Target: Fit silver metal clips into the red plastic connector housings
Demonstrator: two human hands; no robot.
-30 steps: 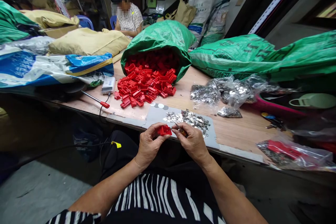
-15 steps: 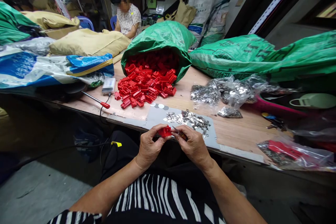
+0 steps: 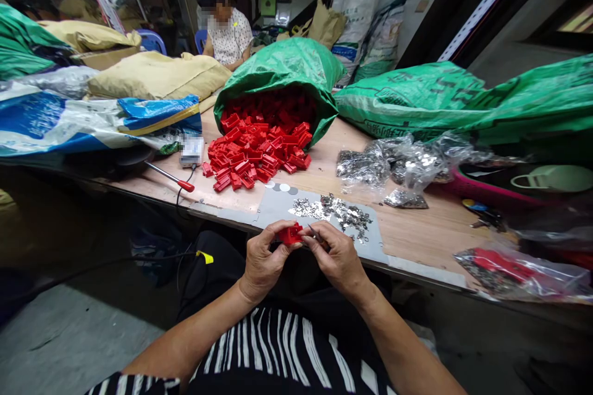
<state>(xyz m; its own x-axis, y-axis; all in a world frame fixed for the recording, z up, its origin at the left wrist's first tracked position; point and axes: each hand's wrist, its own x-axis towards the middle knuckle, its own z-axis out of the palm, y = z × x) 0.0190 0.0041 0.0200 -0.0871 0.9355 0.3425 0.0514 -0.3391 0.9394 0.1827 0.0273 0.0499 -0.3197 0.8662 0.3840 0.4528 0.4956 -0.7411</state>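
Between the thumb and fingers of my left hand (image 3: 265, 259) is a small red plastic housing (image 3: 290, 234), held just over the table's front edge. My right hand (image 3: 337, 254) is closed on a slim, dark pointed tool (image 3: 315, 233), whose exact kind I cannot make out. The right thumb and fingertip meet the red housing's right side; whether they also pinch a small part there is too small to tell. Just beyond my hands, loose small metal pieces (image 3: 343, 213) lie spread on a grey mat (image 3: 273, 205).
A green sack (image 3: 287, 62) spills a heap of red housings (image 3: 259, 154) onto the table. To the right lie clear bags of metal parts (image 3: 364, 165) and a pink basket (image 3: 491, 188). A red-tipped lever (image 3: 185, 186) juts out at left. Another person (image 3: 229, 31) sits beyond the sacks.
The right fingertips have moved slightly left onto the red housing. The pointed tool has turned in the right hand, and its tip now sits back from the housing.
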